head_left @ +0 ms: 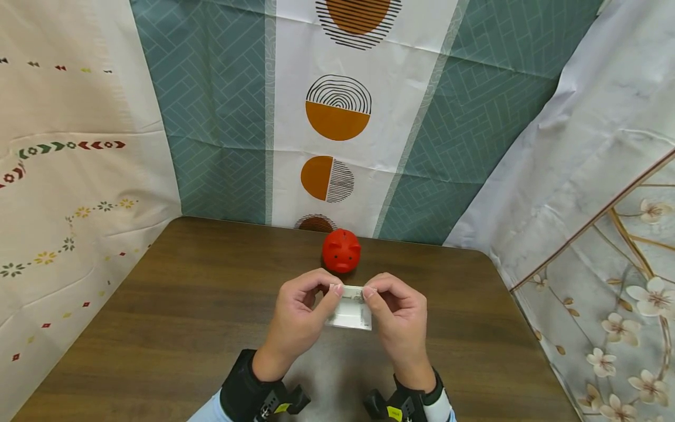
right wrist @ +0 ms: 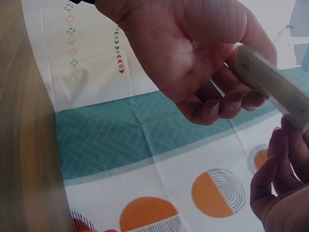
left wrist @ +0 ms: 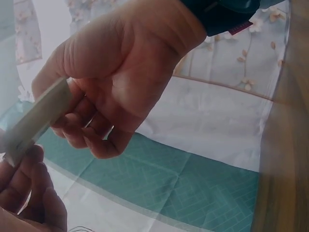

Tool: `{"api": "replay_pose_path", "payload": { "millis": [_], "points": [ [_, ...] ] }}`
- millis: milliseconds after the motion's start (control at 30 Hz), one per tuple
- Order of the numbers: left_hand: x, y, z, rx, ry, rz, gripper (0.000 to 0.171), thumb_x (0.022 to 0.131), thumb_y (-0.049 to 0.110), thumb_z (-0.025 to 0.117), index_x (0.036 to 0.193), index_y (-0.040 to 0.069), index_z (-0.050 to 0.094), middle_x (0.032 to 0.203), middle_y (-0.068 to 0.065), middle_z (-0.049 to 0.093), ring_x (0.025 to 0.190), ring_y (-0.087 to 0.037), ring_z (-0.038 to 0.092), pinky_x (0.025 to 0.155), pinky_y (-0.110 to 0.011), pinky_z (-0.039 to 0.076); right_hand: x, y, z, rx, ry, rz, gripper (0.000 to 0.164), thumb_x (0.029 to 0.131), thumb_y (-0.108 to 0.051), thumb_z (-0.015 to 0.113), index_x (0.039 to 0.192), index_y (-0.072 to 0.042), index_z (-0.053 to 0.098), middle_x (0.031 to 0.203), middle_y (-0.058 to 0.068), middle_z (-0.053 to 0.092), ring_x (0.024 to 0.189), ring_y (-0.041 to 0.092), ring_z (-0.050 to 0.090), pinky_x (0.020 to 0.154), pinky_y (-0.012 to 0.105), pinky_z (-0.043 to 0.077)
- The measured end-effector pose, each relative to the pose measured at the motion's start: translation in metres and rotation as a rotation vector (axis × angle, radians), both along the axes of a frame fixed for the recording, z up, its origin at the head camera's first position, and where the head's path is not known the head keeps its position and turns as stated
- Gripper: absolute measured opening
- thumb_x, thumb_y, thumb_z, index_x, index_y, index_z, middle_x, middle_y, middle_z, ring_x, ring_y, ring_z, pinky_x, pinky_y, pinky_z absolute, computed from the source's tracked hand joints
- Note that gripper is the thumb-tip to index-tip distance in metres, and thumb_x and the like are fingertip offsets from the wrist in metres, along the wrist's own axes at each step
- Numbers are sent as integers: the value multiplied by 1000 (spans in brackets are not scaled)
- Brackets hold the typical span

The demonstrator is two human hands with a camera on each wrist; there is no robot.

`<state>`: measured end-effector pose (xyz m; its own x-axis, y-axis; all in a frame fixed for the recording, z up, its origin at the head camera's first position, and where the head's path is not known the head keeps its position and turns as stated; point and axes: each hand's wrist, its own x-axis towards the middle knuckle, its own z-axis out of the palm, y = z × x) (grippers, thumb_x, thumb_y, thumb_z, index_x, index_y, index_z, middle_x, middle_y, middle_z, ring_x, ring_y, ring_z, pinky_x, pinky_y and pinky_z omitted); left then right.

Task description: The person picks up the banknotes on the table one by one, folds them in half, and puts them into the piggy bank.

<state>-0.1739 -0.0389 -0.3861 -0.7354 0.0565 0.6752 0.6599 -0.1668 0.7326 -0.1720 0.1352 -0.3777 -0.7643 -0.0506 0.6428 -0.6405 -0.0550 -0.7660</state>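
Observation:
A small, pale, flat rectangular piece (head_left: 350,313), whitish and shiny with a greenish printed strip along its top, is held between both hands above the table. My left hand (head_left: 300,313) pinches its upper left corner between thumb and fingers. At the upper right corner, my right hand (head_left: 401,313) pinches it the same way. The left wrist view gives the pale strip (left wrist: 38,118) nearly edge-on; in the right wrist view the strip (right wrist: 273,84) looks beige. Its exact kind is unclear. Just beyond the hands a red piggy bank (head_left: 341,252) faces me.
The brown wooden table (head_left: 211,281) spreads around the hands. Behind it hangs a teal and white patterned cloth (head_left: 221,117). Pale patterned cloths flank both sides, one on the left (head_left: 79,205) and a floral one on the right (head_left: 606,264).

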Motion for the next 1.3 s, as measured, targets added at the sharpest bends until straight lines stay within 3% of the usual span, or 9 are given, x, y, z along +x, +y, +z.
{"api": "replay_pose_path", "payload": {
  "millis": [367,733,1067,1300],
  "points": [
    [0,1,-1,-3,30,-12,15,93,-11,63,91,2,70,78,-11,63,75,-15,56,65,-26,51,0,-2,-1,5,26,28,12,92,13,59,90,5,69,83,3,67,76,17,59,63,23,52],
    [1,2,-1,-38,10,-20,13,93,-7,67,91,5,72,82,-10,68,76,-15,61,64,-25,53,0,-6,-2,23,15,29,12,92,12,60,88,4,68,81,7,65,77,17,59,63,25,50],
    [-1,1,-2,-79,46,-9,14,93,-6,65,91,6,71,80,-9,65,74,-15,57,62,-25,51,1,-8,-5,47,-18,28,11,93,10,61,90,3,69,82,7,67,79,17,61,66,26,51],
    [-3,1,-2,-81,94,-22,16,92,-8,67,90,8,70,80,-6,66,75,-13,58,63,-25,51,0,-9,-5,49,40,49,16,90,13,64,89,-1,71,79,6,67,77,18,61,63,28,50]
  ]
}}
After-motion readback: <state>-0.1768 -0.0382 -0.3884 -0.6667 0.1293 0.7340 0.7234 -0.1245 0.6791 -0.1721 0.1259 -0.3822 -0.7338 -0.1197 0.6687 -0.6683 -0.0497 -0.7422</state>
